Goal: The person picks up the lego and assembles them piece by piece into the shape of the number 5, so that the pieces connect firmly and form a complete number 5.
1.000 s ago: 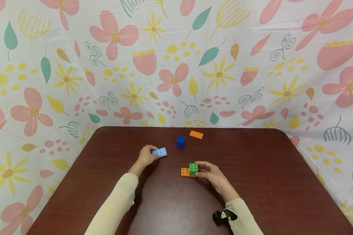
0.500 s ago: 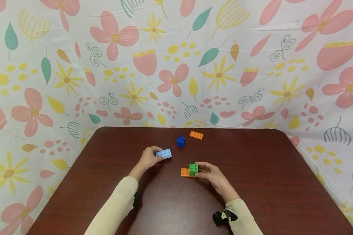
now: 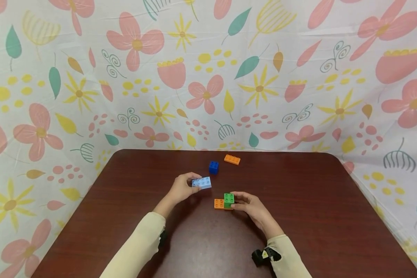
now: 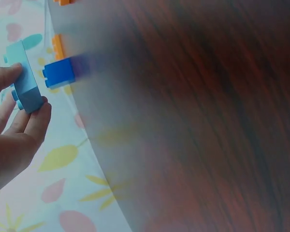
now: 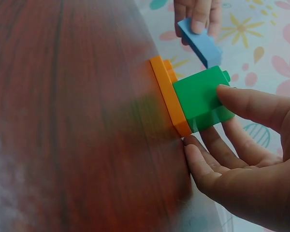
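My left hand (image 3: 182,188) pinches a light blue toy brick (image 3: 202,183) between thumb and fingers. In the left wrist view that light blue brick (image 4: 27,79) appears raised off the table. Lower and to its right, a green brick (image 3: 229,199) sits on one end of a flat orange brick (image 3: 219,204), whose other studs are bare. My right hand (image 3: 251,208) holds the green brick, thumb on one side and fingers on the other. The right wrist view shows the green brick (image 5: 200,94) seated against the orange brick (image 5: 170,99).
A small blue brick (image 3: 213,167) stands behind the light blue one. Near the table's back edge lies another flat orange brick (image 3: 232,159). The dark brown table (image 3: 299,185) meets a flowered cloth (image 3: 208,58) at the back.
My left hand has carried the light blue brick to the right, closer to the green one. The right hand and the bricks it holds have stayed in place.
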`<state>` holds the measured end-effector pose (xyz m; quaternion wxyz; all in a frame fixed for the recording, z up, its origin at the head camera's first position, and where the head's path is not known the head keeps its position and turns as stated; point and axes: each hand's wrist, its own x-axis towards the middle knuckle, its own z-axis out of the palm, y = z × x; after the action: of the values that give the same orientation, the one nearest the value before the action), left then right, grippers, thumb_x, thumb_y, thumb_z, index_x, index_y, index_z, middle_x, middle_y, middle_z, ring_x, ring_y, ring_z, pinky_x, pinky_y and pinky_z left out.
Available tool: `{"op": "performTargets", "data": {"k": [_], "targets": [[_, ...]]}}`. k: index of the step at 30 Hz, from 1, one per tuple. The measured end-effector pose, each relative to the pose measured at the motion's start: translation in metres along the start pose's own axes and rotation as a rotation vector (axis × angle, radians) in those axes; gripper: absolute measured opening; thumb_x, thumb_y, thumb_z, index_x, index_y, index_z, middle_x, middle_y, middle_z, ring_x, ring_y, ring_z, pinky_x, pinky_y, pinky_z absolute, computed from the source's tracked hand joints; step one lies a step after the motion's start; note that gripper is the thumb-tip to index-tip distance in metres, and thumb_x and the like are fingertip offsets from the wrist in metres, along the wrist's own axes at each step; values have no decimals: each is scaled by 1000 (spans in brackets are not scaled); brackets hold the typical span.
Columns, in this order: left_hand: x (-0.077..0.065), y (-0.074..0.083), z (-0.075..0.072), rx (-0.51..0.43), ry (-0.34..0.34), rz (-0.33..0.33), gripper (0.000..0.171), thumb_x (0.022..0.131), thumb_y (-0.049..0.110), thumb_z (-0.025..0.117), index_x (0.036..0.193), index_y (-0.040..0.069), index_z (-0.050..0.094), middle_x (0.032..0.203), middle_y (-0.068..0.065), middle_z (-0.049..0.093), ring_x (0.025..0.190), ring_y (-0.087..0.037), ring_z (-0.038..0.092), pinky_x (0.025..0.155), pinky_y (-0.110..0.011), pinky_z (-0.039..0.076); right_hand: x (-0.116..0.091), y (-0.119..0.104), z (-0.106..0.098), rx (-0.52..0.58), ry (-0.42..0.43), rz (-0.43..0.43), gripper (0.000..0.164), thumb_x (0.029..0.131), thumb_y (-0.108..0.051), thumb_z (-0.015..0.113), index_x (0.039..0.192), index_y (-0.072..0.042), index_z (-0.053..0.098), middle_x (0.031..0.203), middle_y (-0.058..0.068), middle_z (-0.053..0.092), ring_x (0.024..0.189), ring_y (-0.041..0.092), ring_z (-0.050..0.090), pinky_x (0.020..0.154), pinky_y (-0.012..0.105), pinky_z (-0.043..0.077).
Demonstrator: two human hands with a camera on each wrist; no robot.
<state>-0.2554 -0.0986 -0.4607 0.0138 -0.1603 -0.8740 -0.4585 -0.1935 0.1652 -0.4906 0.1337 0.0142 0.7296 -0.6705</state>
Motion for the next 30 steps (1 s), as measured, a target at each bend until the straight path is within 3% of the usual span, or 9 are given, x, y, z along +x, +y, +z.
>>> {"op": "performTargets", "data": {"k": [12, 30], "targets": [[-8, 15, 8, 7, -85, 63, 29, 81, 6, 77, 108, 10, 69, 103, -7, 68, 83, -18, 57, 68, -25, 52, -4, -3, 0, 1, -8, -4, 47, 86, -6, 71, 130, -1, 57, 126, 17, 57, 115, 28, 55, 89, 33, 49], [-17, 31, 22, -57, -227, 152, 30, 84, 4, 73, 112, 12, 66, 110, -6, 66, 88, -18, 61, 77, -27, 55, -3, -2, 2, 18, 16, 6, 45, 84, -6, 72, 127, -1, 59, 125, 16, 59, 115, 29, 56, 92, 37, 48]]}}
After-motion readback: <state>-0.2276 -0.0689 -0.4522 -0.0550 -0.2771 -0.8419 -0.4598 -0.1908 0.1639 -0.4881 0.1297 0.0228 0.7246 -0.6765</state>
